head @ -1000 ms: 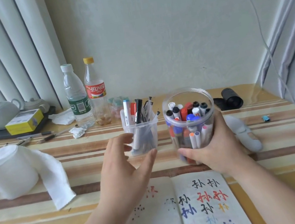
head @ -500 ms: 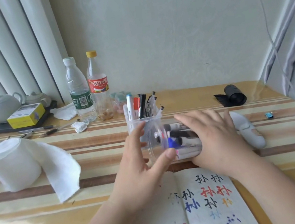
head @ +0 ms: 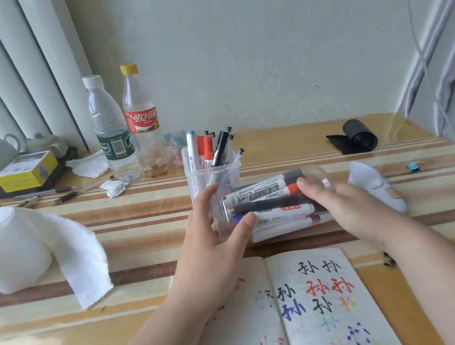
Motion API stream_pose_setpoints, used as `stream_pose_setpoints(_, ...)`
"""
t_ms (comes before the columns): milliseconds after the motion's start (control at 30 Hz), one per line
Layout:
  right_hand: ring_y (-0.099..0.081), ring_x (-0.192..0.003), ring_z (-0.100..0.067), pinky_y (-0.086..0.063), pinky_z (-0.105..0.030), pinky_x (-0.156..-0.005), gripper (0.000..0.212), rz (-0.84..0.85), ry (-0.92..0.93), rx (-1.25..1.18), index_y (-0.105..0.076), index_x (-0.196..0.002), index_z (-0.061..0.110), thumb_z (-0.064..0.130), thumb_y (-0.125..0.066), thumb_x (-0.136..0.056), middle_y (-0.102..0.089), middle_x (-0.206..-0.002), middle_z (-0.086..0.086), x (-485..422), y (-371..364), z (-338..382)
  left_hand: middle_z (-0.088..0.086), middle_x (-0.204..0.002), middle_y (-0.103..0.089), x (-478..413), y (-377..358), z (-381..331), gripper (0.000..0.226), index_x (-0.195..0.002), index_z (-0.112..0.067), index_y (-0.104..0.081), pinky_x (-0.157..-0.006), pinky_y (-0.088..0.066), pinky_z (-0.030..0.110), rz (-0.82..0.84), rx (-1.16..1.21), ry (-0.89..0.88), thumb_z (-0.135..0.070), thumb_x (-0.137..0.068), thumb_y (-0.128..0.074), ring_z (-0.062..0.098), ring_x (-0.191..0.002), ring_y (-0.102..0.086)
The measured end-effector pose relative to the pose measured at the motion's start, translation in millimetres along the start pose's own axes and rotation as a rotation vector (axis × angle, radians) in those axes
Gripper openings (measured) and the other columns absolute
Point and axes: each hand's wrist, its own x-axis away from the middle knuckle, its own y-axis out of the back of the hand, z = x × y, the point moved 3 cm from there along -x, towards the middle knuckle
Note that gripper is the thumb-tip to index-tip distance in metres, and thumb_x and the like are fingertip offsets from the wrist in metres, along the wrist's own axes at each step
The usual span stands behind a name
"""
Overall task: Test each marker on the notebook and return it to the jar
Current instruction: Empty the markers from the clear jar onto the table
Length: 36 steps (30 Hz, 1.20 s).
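Observation:
The clear plastic jar (head: 316,172) lies tipped on its side on the striped table, its mouth toward the left. Several whiteboard markers (head: 257,194) lie lengthwise inside it. My left hand (head: 213,235) cups the jar's mouth, thumb and fingers curled round the rim. My right hand (head: 344,206) grips the jar's body from the right, fingers over its top. The open notebook (head: 314,309) lies in front of the jar, covered with black, red, blue and orange test writing.
A square clear cup (head: 214,174) of pens stands just behind the jar. Two bottles (head: 112,131) stand further back. A paper roll (head: 6,251) sits at left, a white object (head: 375,189) right of the jar, a black roll (head: 357,137) at back right.
The jar stood upright in my right hand a second ago; it has been tipped over onto its side. My left hand moved in and closed round the jar's mouth.

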Motion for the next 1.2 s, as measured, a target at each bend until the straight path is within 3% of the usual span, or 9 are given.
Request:
stream_pose_setpoints(100, -0.052, -0.111, 0.023, -0.037, -0.037, -0.106, 0.048, -0.006, 0.011, -0.202, -0.059, -0.11, 0.075, 0.099, -0.046, -0.071, -0.061, -0.11, 0.05, -4, -4, 2, -0.058, -0.117, -0.048, 2, -3, 0, 0.085, -0.145, -0.069, -0.013, -0.088, -0.042, 0.011, 0.058, 0.199, 0.056, -0.082, -0.076, -0.061, -0.03, -0.114, -0.048)
stream_pose_setpoints(200, -0.058, -0.131, -0.011, -0.038, -0.055, -0.114, 0.067, -0.104, 0.137, -0.417, -0.064, -0.13, 0.046, 0.086, -0.06, -0.077, -0.068, -0.132, 0.016, -6, -11, 10, -0.029, -0.149, -0.047, -11, -7, 8, 0.083, -0.158, -0.048, -0.013, -0.107, -0.04, 0.026, 0.013, 0.458, 0.108, -0.071, -0.091, -0.056, 0.0, -0.137, -0.05)
stream_pose_setpoints(300, -0.067, -0.117, -0.015, -0.051, -0.048, -0.104, 0.073, -0.305, 0.25, -0.487, -0.071, -0.123, 0.03, 0.079, -0.074, -0.069, -0.073, -0.12, 0.004, -1, -13, 21, 0.005, -0.154, -0.052, -16, -11, 9, 0.066, -0.156, -0.026, -0.041, -0.117, -0.038, 0.05, 0.073, 0.664, 0.115, -0.064, -0.102, -0.039, 0.028, -0.145, -0.046)
stream_pose_setpoints(500, -0.062, -0.125, -0.019, -0.049, -0.044, -0.107, 0.065, -0.429, 0.488, -0.379, -0.064, -0.129, 0.026, 0.055, -0.079, -0.074, -0.065, -0.13, -0.006, 11, -24, 44, 0.015, -0.136, -0.067, -16, -4, 19, 0.076, -0.137, -0.014, -0.065, -0.118, -0.035, 0.049, -0.065, 0.924, 0.239, -0.073, -0.095, -0.04, 0.029, -0.129, -0.063)
stream_pose_setpoints(733, -0.064, -0.125, -0.024, -0.052, -0.054, -0.104, 0.07, -0.34, 0.421, -0.371, -0.063, -0.133, 0.021, 0.056, -0.077, -0.075, -0.068, -0.131, -0.001, -2, -20, 54, 0.001, -0.127, -0.073, -14, 8, 24, 0.098, -0.121, -0.024, -0.073, -0.113, -0.043, 0.051, -0.298, 0.699, 0.287, -0.1, -0.062, -0.051, 0.024, -0.122, -0.067)
stream_pose_setpoints(833, -0.066, -0.119, -0.018, -0.052, -0.042, -0.105, 0.066, -0.462, 0.447, -0.343, -0.069, -0.125, 0.019, 0.062, -0.072, -0.075, -0.071, -0.123, -0.006, 0, -14, 49, -0.008, -0.129, -0.072, -12, 8, 18, 0.096, -0.13, -0.035, -0.068, -0.116, -0.039, 0.047, -0.285, 0.493, 0.254, -0.1, -0.072, -0.028, 0.018, -0.127, -0.063)
stream_pose_setpoints(900, -0.068, -0.116, -0.017, -0.052, -0.047, -0.104, 0.066, -0.461, 0.423, -0.334, -0.071, -0.122, 0.022, 0.068, -0.072, -0.074, -0.072, -0.12, -0.004, -3, -13, 45, -0.009, -0.136, -0.066, -11, 7, 15, 0.098, -0.137, -0.036, -0.064, -0.118, -0.036, 0.043, -0.264, 0.337, 0.237, -0.096, -0.077, -0.013, 0.013, -0.133, -0.056)
stream_pose_setpoints(1033, -0.072, -0.103, -0.016, -0.056, -0.043, -0.092, 0.051, -0.586, 0.462, -0.432, -0.076, -0.106, 0.034, 0.076, -0.071, -0.076, -0.078, -0.105, 0.004, -5, 1, 35, -0.013, -0.139, -0.056, -8, 9, 10, 0.079, -0.134, -0.031, -0.065, -0.109, -0.03, 0.026, -0.312, 0.185, 0.142, -0.077, -0.096, -0.013, 0.005, -0.13, -0.047)
stream_pose_setpoints(1200, -0.065, -0.081, 0.0, -0.048, -0.021, -0.074, 0.04, -0.76, 0.48, -0.547, -0.078, -0.089, 0.037, 0.076, -0.069, -0.078, -0.072, -0.079, 0.02, -2, 13, 29, -0.008, -0.148, -0.053, -12, 11, 8, 0.059, -0.136, -0.026, -0.064, -0.123, -0.024, 0.046, -0.265, -0.062, 0.089, -0.055, -0.105, -0.022, 0.014, -0.145, -0.037)
